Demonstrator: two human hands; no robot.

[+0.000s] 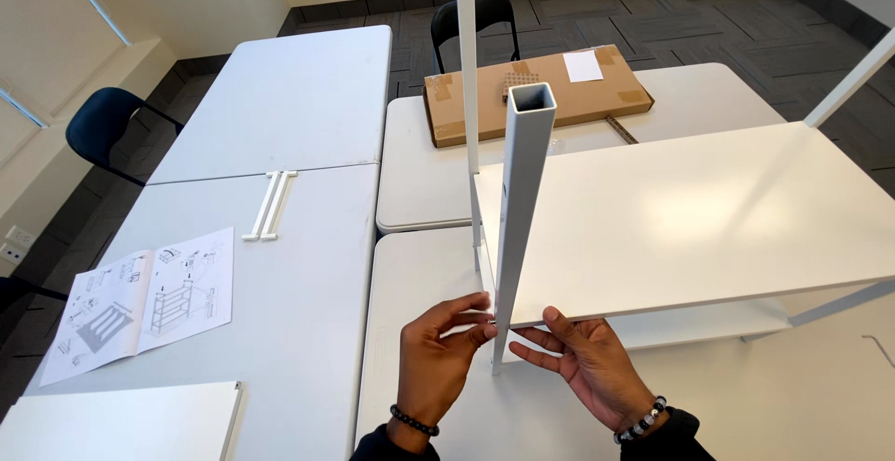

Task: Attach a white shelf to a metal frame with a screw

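Two hands meet low in the middle, at the foot of a tall white post [519,209]. The left hand [436,357] has its fingers pinched together on the post, right where the corner of a white shelf board [690,223] touches it. The right hand [585,360] is just on the other side, with its fingers spread flat under the board's front edge and the thumb up against the corner. Each wrist wears a bead bracelet.

The post is square and hollow, and its open top points up. It stands on a white bench [438,405]. A second thin post [467,60] stands behind it, and a lower shelf board [709,323] shows under the top one.

Farther back on the next bench lies a flat brown cardboard box [578,99] with a white paper on it. To the left, on another bench, an open instruction booklet [140,302] lies flat. Near it rest two short white bars [269,206], side by side. One dark blue chair [110,125] sits at the far left.
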